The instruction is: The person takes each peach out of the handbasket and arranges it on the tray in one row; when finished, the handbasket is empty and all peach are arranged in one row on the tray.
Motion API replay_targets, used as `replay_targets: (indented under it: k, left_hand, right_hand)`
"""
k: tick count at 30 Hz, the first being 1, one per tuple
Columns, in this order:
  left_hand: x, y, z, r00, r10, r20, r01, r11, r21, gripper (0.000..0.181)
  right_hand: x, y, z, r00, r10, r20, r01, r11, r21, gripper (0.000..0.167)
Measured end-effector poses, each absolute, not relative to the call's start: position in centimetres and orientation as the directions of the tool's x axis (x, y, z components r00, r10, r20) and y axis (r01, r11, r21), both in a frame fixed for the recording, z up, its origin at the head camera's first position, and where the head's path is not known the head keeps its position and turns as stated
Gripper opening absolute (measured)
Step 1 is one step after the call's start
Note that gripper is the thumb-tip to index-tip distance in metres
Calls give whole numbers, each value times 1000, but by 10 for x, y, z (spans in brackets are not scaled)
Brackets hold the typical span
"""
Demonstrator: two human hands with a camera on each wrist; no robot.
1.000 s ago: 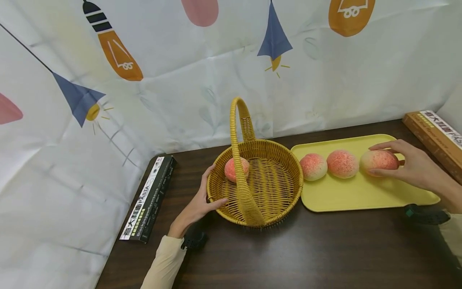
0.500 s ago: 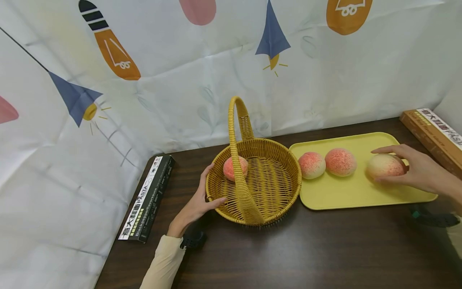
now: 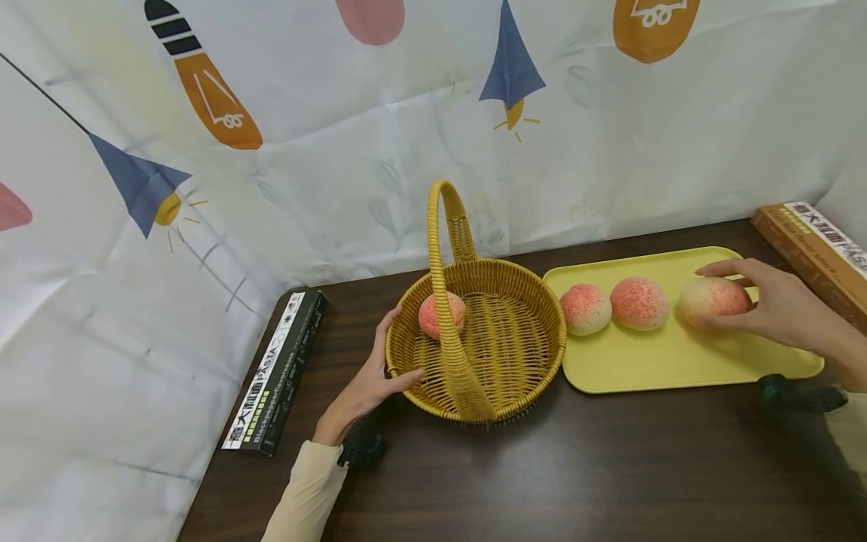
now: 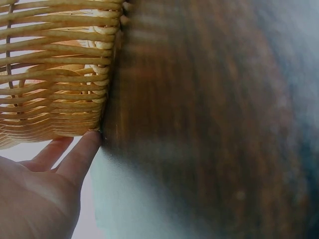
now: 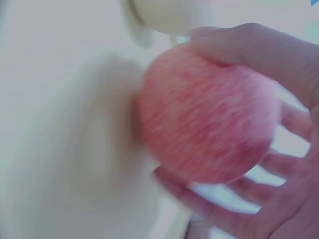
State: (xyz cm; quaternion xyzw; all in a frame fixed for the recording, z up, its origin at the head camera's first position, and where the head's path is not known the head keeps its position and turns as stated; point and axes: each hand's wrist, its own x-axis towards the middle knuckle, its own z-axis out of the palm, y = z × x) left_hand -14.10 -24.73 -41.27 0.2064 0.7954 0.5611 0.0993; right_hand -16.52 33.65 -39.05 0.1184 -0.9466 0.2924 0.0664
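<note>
In the head view, a golden wicker basket [image 3: 504,418] with a tall handle stands mid-table, one pink peach [image 3: 432,316] inside at its left. My left hand [image 3: 362,388] rests spread against the basket's left side, thumb over the rim. Straight fingers touch the woven wall [image 4: 55,104] in the left wrist view. At the right, my right hand [image 3: 779,309] holds a pale-and-pink peach [image 3: 711,299] between thumb and fingers over the yellow tray [image 3: 650,369]. That peach [image 5: 209,114] fills the grasp in the right wrist view. Two more peaches [image 3: 585,309] [image 3: 640,303] lie left of it on the tray.
A black pasta box [image 3: 278,373] lies on the table left of the basket. A brown pasta box [image 3: 813,260] lies beyond the tray's right end. Behind the table hangs a white printed cloth [image 3: 305,203].
My right hand and its peach shifted right, then came back left closer to the other tray peaches. My left hand and the basket stay in place; the head view has shifted slightly.
</note>
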Motion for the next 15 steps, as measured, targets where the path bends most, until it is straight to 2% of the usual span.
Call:
replay_targets:
  k: [5,7,11,15]
  left_hand:
    - [-143,-244,-412,-891,450,67,209,274,939,103]
    - [-142,-244,-412,-892,447,67,211,281,936,103]
    - [-141,-246,-413,-894,440,82,233,300,925,103]
    - [-141,-249,-414,-890,443,113,270,311,911,103]
  right_hand:
    - [-171,334,-381,-951,-241,194,-302,862,-408,61]
    - [-173,330,-380,-947,-256,193,-314,865,-393,60]
    - [-176,327,-380,-943,-255,213,-324,850,-415,64]
    - [-177,329,-385,-947,-251,203,-322,783,-533,71]
